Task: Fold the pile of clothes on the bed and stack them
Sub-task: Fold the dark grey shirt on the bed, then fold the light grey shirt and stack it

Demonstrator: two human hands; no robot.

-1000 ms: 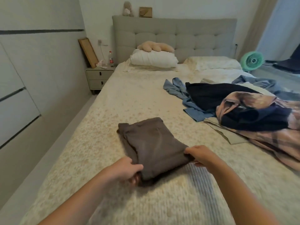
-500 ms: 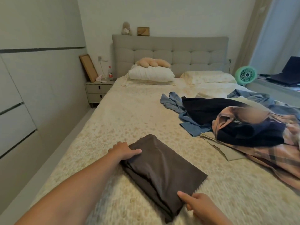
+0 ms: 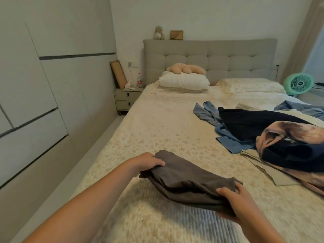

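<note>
Folded garment (image 3: 185, 179) matt grey-brown cloth, soft, smooth knit look; bedspread (image 3: 157, 130) cream cloth, ribbed and lightly textured, matt; headboard (image 3: 210, 57) grey padded fabric, tufted, matt; pile of clothes (image 3: 273, 135) mixed cloth, dark navy, blue, plaid; fan (image 3: 299, 83) green plastic, slight sheen; nightstand (image 3: 126, 99) smooth matt painted finish; leaning frame (image 3: 118, 74) wood.

Both bare forearms extended forward. Left hand (image 3: 149, 162) grips the folded garment's (image 3: 189, 181) far end, thumb on top; right hand (image 3: 240, 200) grips its near end.
</note>
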